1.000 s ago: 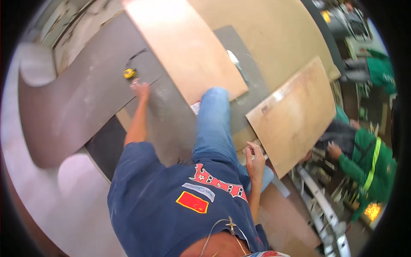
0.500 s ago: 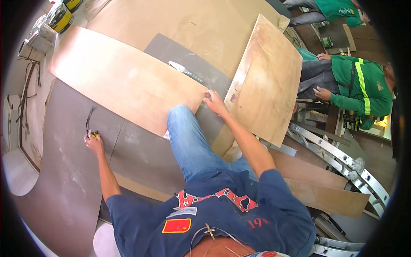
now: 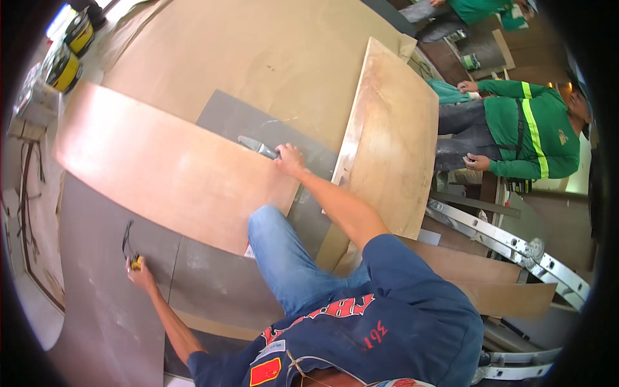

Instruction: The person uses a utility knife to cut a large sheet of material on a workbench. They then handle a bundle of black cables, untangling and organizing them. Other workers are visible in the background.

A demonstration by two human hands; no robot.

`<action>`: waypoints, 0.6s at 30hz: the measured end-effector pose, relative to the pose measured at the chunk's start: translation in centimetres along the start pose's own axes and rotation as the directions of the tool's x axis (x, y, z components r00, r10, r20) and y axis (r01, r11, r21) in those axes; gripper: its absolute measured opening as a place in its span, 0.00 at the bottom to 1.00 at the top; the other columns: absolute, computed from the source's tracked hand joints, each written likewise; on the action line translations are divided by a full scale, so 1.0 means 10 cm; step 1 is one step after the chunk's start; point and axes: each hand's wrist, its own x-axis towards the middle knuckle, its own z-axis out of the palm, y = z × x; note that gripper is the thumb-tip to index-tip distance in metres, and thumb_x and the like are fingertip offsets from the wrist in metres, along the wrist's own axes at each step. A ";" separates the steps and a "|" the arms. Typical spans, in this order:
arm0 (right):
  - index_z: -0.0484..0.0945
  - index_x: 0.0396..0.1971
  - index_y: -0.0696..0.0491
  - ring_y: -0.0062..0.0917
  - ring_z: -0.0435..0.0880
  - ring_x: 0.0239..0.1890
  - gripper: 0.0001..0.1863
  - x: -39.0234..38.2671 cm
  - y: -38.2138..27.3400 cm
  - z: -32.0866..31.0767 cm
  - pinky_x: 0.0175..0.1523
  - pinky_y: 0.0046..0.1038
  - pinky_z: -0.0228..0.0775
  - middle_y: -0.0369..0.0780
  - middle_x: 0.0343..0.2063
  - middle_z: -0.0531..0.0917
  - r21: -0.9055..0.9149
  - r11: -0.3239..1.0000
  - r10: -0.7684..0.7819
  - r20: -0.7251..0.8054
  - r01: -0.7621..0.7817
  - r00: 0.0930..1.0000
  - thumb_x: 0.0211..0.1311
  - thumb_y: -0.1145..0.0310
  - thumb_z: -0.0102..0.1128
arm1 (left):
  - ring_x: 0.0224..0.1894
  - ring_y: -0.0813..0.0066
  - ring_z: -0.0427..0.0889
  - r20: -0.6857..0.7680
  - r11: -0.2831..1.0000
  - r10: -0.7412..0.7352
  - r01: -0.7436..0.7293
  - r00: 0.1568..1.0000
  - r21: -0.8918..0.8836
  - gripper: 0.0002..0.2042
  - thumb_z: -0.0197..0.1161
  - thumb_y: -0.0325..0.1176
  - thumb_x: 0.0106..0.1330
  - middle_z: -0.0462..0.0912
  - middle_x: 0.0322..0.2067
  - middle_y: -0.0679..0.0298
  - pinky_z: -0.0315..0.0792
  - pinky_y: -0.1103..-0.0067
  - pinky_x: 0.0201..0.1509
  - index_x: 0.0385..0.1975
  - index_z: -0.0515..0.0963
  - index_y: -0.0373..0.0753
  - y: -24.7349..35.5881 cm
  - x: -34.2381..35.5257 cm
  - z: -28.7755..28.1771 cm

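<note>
My left hand (image 3: 142,274) is closed around a small yellow-and-black tape measure (image 3: 136,262), its black strap trailing over the grey sheet (image 3: 97,251). Across that sheet lies a long pale wooden board (image 3: 167,161). My right hand (image 3: 291,160) grips one end of a grey hand tool (image 3: 256,146) with a pale flat tip, at the board's far edge; I cannot make out its exact kind. My knee, in blue jeans (image 3: 277,238), is by the board's near edge.
A second wooden panel (image 3: 390,135) stands to the right. Beyond it a person in a green shirt (image 3: 532,129) faces the work, with another person further back. An aluminium ladder (image 3: 509,238) lies at the right. Yellow-and-black buckets (image 3: 64,71) stand far left.
My right hand has left the board's right-hand corner, moved left along its far edge and taken hold of the grey tool lying there. The left hand still holds the tape measure.
</note>
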 end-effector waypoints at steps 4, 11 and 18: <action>0.78 0.48 0.56 0.44 0.78 0.49 0.19 0.01 0.14 -0.01 0.54 0.39 0.72 0.48 0.45 0.78 0.089 0.990 -0.094 -0.154 0.109 0.984 0.57 0.63 0.64 | 0.36 0.77 0.79 0.026 0.787 -0.273 0.239 0.962 -0.569 0.22 0.66 0.33 0.64 0.80 0.37 0.63 0.74 0.80 0.38 0.57 0.71 0.40 0.52 -0.28 0.19; 0.77 0.49 0.58 0.19 0.75 0.39 0.21 -0.73 0.07 -0.39 0.44 0.25 0.70 0.36 0.36 0.79 0.872 0.490 -0.073 0.038 0.003 0.997 0.62 0.60 0.65 | 0.32 0.81 0.76 0.505 0.475 -0.019 0.452 0.863 -0.755 0.22 0.66 0.33 0.63 0.77 0.36 0.66 0.70 0.85 0.32 0.56 0.68 0.42 2.32 -1.59 0.70; 0.76 0.52 0.60 0.17 0.77 0.38 0.22 -2.29 -0.15 -1.12 0.43 0.22 0.70 0.35 0.36 0.80 0.895 0.387 -0.053 -0.218 0.222 0.974 0.63 0.63 0.65 | 0.49 0.69 0.75 0.821 0.401 0.370 0.722 0.435 -0.564 0.26 0.63 0.48 0.66 0.75 0.48 0.64 0.72 0.65 0.53 0.60 0.66 0.44 3.47 -2.74 0.98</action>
